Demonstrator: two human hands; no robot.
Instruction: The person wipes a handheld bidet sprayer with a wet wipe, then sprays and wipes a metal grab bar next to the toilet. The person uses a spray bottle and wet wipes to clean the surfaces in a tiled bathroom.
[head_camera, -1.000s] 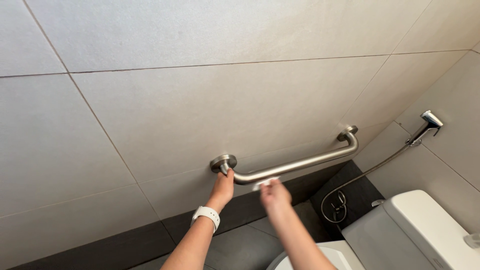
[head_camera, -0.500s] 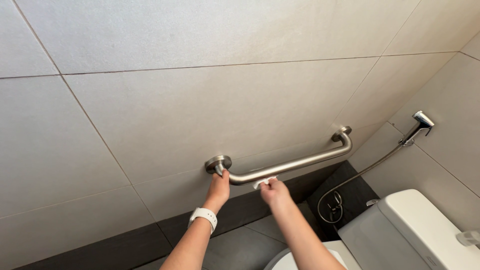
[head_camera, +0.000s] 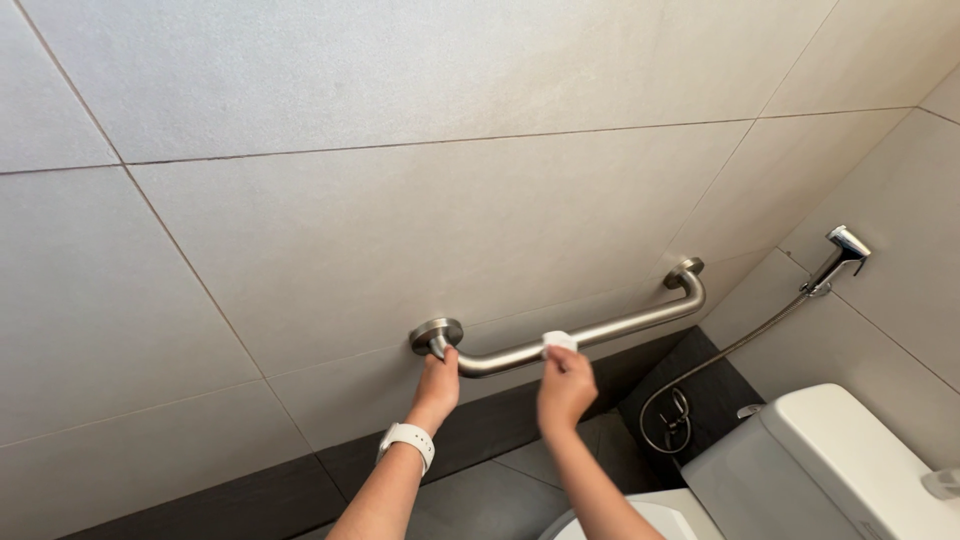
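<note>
1. Grab bar (head_camera: 600, 328) above both hands: brushed metal, satin sheen.
2. Wipe (head_camera: 559, 342) at right fingertips: white, soft, paper or cloth.
3. Wall tiles (head_camera: 400, 220) behind: matt beige, faintly grainy.
4. Watch strap (head_camera: 408, 438), left wrist: smooth white.

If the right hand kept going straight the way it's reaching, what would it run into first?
The right hand already presses a small white wipe onto the brushed steel grab bar, so the bar comes first; the beige tiled wall likely lies just behind.
</note>
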